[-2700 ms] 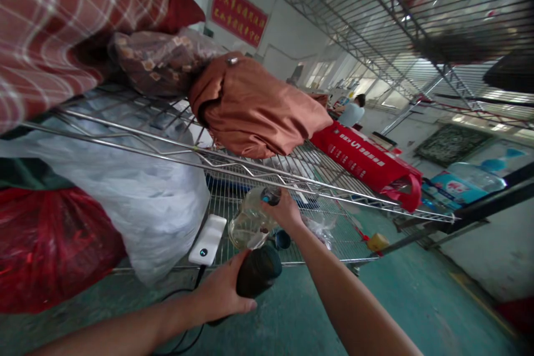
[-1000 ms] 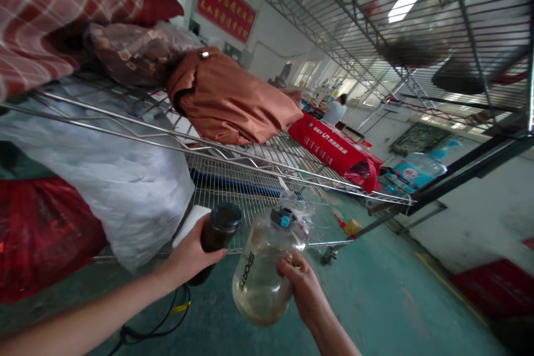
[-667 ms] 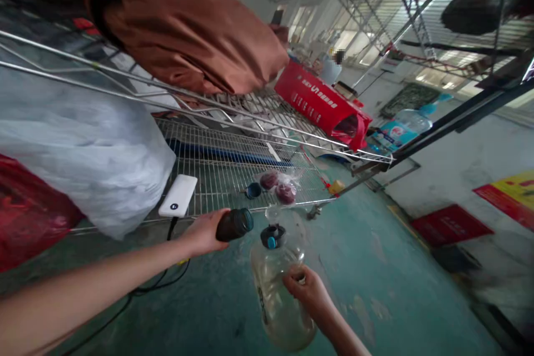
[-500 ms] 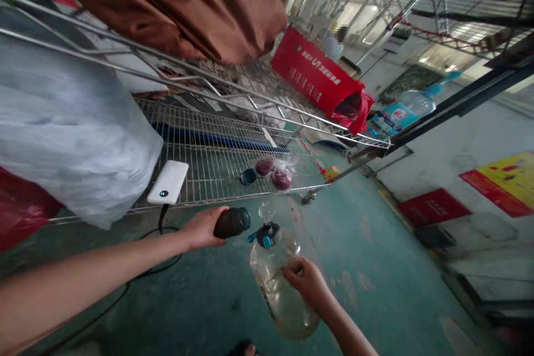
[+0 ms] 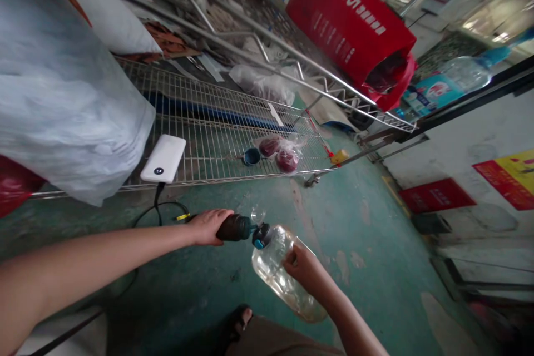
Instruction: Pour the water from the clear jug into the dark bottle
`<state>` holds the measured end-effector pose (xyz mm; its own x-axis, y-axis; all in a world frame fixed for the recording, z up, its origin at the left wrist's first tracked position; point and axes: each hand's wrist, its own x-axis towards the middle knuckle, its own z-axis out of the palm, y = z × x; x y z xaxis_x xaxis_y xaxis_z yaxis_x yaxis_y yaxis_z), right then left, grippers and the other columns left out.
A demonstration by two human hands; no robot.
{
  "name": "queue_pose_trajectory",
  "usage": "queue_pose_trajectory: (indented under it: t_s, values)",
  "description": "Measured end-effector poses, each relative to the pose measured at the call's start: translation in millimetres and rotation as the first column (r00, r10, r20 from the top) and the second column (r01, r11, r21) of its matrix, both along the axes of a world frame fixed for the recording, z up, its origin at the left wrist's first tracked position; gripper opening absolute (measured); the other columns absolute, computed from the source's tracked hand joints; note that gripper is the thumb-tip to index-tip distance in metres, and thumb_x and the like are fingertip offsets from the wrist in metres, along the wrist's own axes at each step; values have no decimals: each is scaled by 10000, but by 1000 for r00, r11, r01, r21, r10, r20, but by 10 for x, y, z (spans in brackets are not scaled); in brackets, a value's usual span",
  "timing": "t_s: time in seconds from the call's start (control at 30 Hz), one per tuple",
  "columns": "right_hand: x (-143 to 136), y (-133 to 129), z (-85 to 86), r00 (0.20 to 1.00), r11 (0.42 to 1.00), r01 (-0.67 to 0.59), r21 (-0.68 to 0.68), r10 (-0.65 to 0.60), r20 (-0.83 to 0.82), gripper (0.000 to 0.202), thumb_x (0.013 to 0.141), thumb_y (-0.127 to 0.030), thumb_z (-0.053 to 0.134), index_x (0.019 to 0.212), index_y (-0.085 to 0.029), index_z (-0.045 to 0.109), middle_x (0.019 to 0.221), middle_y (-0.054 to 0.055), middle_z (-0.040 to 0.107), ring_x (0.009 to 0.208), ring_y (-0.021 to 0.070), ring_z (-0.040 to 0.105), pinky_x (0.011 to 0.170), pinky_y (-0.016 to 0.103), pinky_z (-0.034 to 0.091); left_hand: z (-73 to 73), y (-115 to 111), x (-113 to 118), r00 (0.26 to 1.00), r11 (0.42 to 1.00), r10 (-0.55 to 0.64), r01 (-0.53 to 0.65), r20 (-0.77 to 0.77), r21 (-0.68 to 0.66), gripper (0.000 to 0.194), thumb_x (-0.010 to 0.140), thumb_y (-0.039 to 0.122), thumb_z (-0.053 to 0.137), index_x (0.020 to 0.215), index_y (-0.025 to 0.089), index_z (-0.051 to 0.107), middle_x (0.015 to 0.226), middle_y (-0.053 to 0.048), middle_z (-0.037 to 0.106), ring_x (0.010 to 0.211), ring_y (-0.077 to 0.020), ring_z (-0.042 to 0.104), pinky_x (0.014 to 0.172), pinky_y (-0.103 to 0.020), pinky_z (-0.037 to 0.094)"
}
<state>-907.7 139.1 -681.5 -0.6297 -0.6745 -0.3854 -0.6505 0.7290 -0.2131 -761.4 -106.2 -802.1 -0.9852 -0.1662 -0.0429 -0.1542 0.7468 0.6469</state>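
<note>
Head view: at lower centre, the left hand [image 5: 207, 226] is gripping a dark flask [image 5: 234, 228], fingers wrapped round it, its mouth touching the clear jug [image 5: 283, 273]'s blue-capped neck. The right hand [image 5: 304, 263] is clasping the jug's side. At the top, a red bag [image 5: 348, 28] is showing white writing, too blurred to read.

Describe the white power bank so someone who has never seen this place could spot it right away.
Find the low wire shelf above the green floor. At its front edge, beside the big white plastic bag, lies the power bank: a flat white slab with rounded corners. Unlike the small blue cap and bagged red fruit further along, it has a black cable hanging down.
</note>
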Motion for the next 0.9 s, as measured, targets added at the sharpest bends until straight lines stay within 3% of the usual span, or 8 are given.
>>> queue_pose_trajectory:
  t_s: [0.53,0.9]
  values:
    - [-33,-48,-10,1000,987,-27,156,28,-5,21,624,-153,502,609,-167,501,536,5,508,499,103,405,484,231,230,-213,173,-61,998,998,-55,54,5,39,794,499,313,724,1195,251,348,1163,-60,516,1038,-268,506,896,-355,393]
    - [-21,-17,-2,999,989,-27,145,29,-12,27,629,-153,489,610,-171,492,530,-2,505,493,97,393,476,223,229,-211,212,-57,998,998,-58,59,-16,38,790,505,304,721,1198,250,346,1189,-63,502,1066,-268,488,912,-374,389]
